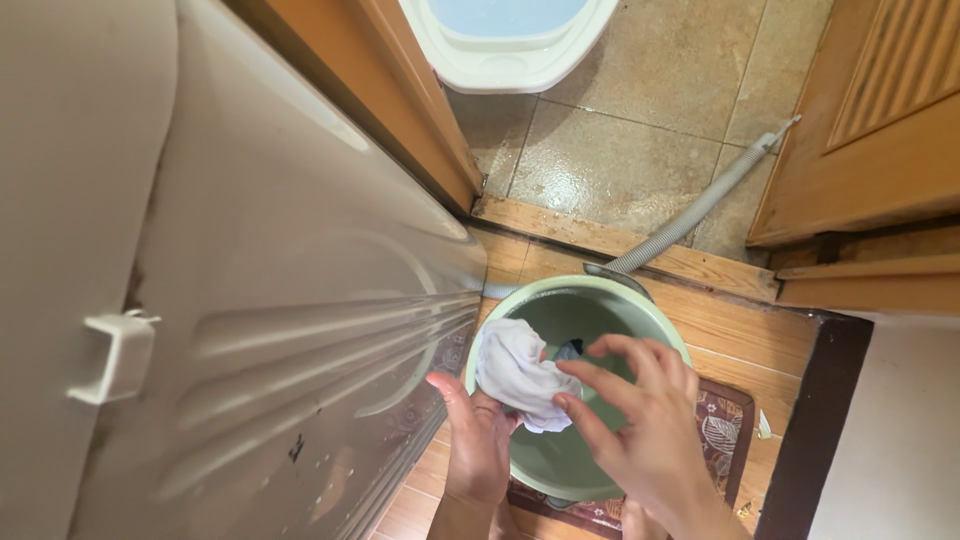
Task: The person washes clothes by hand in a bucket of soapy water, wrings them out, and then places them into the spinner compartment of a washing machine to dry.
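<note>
My left hand (476,440) grips a crumpled white cloth (515,372) from below, holding it over the near left rim of a pale green bucket (600,300). My right hand (640,420) hovers just right of the cloth with fingers spread, its fingertips touching the cloth's edge. Something dark lies at the bottom of the bucket, mostly hidden behind the cloth and my fingers.
A large grey appliance side panel (280,300) fills the left. A ribbed grey hose (690,210) runs from the tiled floor to the bucket. A white toilet (510,50) stands at the top. A wooden door (880,130) is at right. A patterned mat (725,420) lies under the bucket.
</note>
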